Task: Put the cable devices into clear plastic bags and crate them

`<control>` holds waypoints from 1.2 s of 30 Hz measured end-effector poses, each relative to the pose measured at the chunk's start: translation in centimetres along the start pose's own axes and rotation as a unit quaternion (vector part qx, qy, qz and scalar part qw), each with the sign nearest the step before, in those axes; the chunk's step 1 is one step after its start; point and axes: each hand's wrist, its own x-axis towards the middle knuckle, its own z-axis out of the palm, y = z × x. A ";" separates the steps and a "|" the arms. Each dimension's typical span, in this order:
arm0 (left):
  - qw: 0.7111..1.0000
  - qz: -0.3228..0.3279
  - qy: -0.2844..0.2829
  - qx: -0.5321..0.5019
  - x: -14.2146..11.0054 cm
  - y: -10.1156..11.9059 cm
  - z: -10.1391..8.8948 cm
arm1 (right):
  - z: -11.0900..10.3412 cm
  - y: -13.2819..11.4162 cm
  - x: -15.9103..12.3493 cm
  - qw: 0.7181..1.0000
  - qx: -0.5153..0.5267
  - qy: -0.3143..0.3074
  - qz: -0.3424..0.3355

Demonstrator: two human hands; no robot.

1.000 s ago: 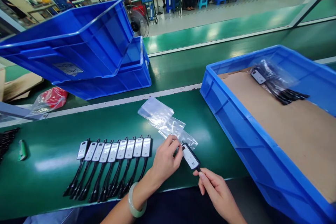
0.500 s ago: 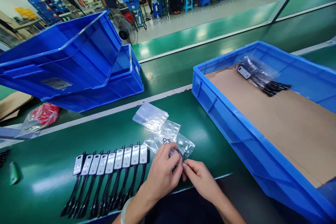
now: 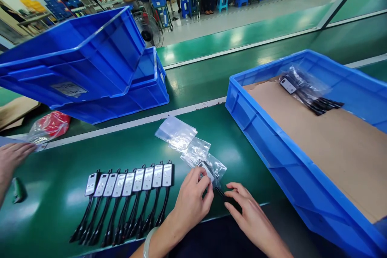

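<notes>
My left hand (image 3: 193,193) pinches a small cable adapter (image 3: 207,170) with a white label face and a short black lead. The adapter lies over a clear plastic bag (image 3: 218,165); I cannot tell whether it is partly inside. My right hand (image 3: 249,209) is beside the black lead with thumb and fingers apart, fingertips close to the lead's lower end. More clear bags (image 3: 177,131) are fanned out beyond my hands. To the left, several similar cable adapters (image 3: 148,177) lie side by side in a row, labels up, leads toward me.
A large blue bin (image 3: 260,125) at right holds cardboard (image 3: 317,141) and bagged adapters (image 3: 305,88). Stacked blue bins (image 3: 99,64) stand at back left near a red bag (image 3: 54,124). Another person's hand (image 3: 13,157) reaches in at left, above a green-handled object (image 3: 18,190).
My right hand has come away from my left and its fingers have spread. More of the adapter's label and lead shows. Another person's hand has entered at the left edge.
</notes>
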 end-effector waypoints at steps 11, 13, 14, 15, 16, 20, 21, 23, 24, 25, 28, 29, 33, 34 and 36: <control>0.999 0.016 -0.050 -0.002 -1.4 1.3 0.1 | 2.4 -1.6 1.2 0.998 0.009 0.065 -0.024; 0.998 0.027 -0.059 -0.005 -2.0 1.6 -0.1 | 1.8 -1.9 1.8 0.995 0.006 0.090 -0.037; 0.998 0.033 -0.061 -0.008 -2.2 1.7 -0.2 | 1.5 -1.9 2.0 0.994 -0.003 0.104 -0.045; 0.998 0.038 -0.058 -0.010 -2.3 1.7 -0.4 | 1.2 -1.9 2.2 0.992 -0.016 0.115 -0.053; 0.998 0.040 -0.048 -0.011 -2.3 1.5 -0.6 | 0.9 -1.7 2.3 0.990 -0.032 0.122 -0.062; 0.999 0.036 0.001 0.032 -0.7 0.6 -1.6 | 0.4 -1.1 2.3 0.985 -0.101 0.113 -0.086; 0.997 0.045 -0.007 0.054 0.1 0.3 -1.9 | 0.4 -1.0 2.3 0.984 -0.112 0.108 -0.088; 0.991 0.087 -0.054 0.088 2.0 -0.2 -2.4 | 0.5 -1.0 2.2 0.981 -0.131 0.108 -0.090; 0.985 0.118 -0.087 0.093 3.1 -0.4 -2.6 | 0.6 -1.1 2.1 0.980 -0.140 0.112 -0.091; 0.977 0.150 -0.120 0.090 4.2 -0.7 -2.7 | 0.8 -1.1 2.1 0.977 -0.150 0.117 -0.093; 0.946 0.235 -0.210 0.074 7.6 -1.6 -3.0 | 1.0 -1.3 1.9 0.971 -0.177 0.128 -0.101; 0.933 0.254 -0.243 0.072 8.6 -2.0 -3.0 | 1.1 -1.3 1.9 0.969 -0.184 0.130 -0.104; 0.890 0.278 -0.362 0.019 11.8 -3.5 -2.9 | 1.2 -1.1 1.9 0.963 -0.199 0.144 -0.112; 0.883 0.275 -0.381 -0.006 12.3 -3.8 -2.9 | 1.2 -1.0 2.0 0.961 -0.200 0.150 -0.114; 0.870 0.269 -0.411 -0.048 13.0 -4.2 -2.8 | 1.2 -0.9 2.0 0.959 -0.207 0.156 -0.116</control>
